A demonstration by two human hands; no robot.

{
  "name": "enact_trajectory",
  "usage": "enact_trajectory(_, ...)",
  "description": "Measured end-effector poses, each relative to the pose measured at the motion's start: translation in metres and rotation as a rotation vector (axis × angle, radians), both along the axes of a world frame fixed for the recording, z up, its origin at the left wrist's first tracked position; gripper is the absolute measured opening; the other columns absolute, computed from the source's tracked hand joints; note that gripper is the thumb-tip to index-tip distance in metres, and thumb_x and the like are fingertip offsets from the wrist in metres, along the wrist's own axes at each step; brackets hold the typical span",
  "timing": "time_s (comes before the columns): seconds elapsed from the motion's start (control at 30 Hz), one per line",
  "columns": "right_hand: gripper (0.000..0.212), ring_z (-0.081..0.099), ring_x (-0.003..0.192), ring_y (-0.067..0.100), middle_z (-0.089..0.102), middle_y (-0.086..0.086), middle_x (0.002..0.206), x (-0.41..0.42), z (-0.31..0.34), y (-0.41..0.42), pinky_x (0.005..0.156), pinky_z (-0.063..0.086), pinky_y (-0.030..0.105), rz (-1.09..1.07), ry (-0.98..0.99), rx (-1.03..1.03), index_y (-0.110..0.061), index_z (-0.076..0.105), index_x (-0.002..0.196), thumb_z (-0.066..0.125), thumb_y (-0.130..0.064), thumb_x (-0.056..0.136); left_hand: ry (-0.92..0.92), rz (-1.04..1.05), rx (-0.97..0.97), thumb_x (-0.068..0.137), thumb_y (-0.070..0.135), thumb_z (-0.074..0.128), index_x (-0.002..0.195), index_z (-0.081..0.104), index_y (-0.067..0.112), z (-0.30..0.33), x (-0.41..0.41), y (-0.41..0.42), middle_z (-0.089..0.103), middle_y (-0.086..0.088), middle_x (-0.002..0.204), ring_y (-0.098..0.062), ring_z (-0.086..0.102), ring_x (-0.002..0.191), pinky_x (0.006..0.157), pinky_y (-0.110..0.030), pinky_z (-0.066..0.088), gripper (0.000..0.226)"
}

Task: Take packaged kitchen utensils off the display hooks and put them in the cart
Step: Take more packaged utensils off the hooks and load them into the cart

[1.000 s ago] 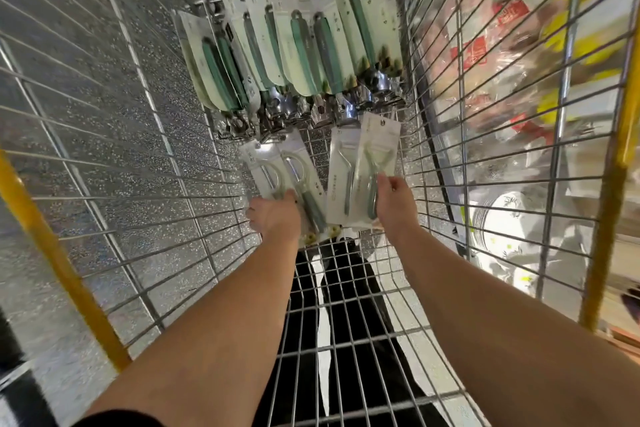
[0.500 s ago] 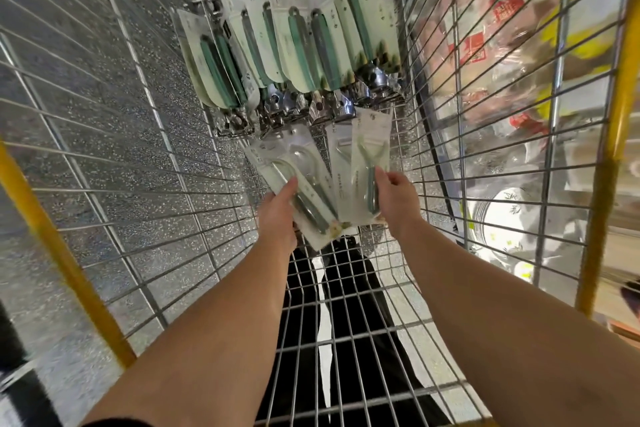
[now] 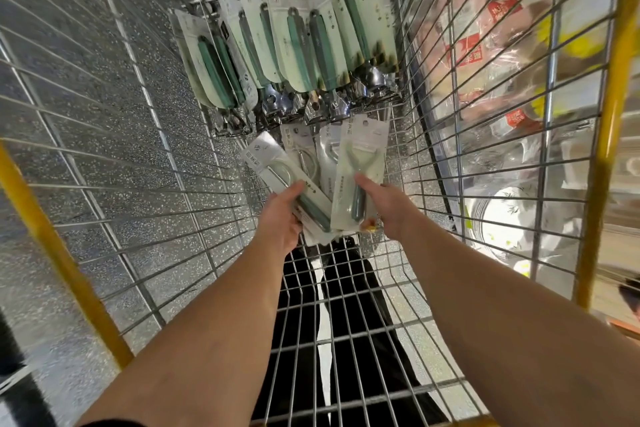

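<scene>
Looking down from the head camera, both bare forearms reach from the bottom of the frame into a wire shopping cart [image 3: 145, 156] with yellow corner posts. At centre frame, the left hand [image 3: 282, 218] has thumb and fingers curled round a small stack of carded utensil packs [image 3: 294, 180], tilted toward the upper left. Just beside it, touching or overlapping, the right hand [image 3: 388, 208] pinches the lower end of a pale green Y-peeler pack [image 3: 360, 163], held upright with another pack behind it. Above them, in the upper centre, a fanned row of green-handled utensil packs [image 3: 287, 48] already lies against the cart's far end. Blurred shelf goods [image 3: 485, 55] show through the right-hand mesh. These packs look light and flat, stiff card under slick plastic blister; gripping the card's lower edge seems safest, since stacked ones may slide apart.
</scene>
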State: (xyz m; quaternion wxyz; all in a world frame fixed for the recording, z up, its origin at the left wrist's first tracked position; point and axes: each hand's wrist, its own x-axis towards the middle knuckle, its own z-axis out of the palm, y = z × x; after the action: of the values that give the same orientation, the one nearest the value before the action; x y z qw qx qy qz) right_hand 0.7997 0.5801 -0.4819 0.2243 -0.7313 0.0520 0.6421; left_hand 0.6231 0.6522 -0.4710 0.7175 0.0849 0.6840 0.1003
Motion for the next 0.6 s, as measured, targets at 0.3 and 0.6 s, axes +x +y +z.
enact_trajectory(0.3, 0.103, 0.071, 0.096, 0.039, 0.068, 0.013, 0.119, -0.005, 0.009, -0.002, 0.081, 0.059, 0.055, 0.019, 0.009, 0.026, -0.011, 0.050, 0.128, 0.089, -0.061, 0.046, 0.156, -0.098, 0.052, 0.090, 0.021, 0.071, 0.118, 0.060, 0.011, 0.006, -0.001, -0.012, 0.071, -0.011, 0.111, -0.032, 0.067, 0.104, 0.101, -0.053, 0.048, 0.032)
enact_trajectory(0.6, 0.088, 0.058, 0.120, 0.038, 0.058, 0.014, 0.135, -0.009, 0.030, 0.005, 0.103, 0.044, 0.065, -0.133, -0.031, 0.045, -0.011, 0.038, 0.144, 0.085, -0.033, 0.073, 0.367, 0.021, 0.174, 0.093, 0.015, 0.066, 0.106, 0.059, 0.013, 0.031, -0.015, -0.026, 0.068, -0.002, 0.094, -0.017, 0.066, 0.078, 0.067, -0.033, 0.054, 0.015)
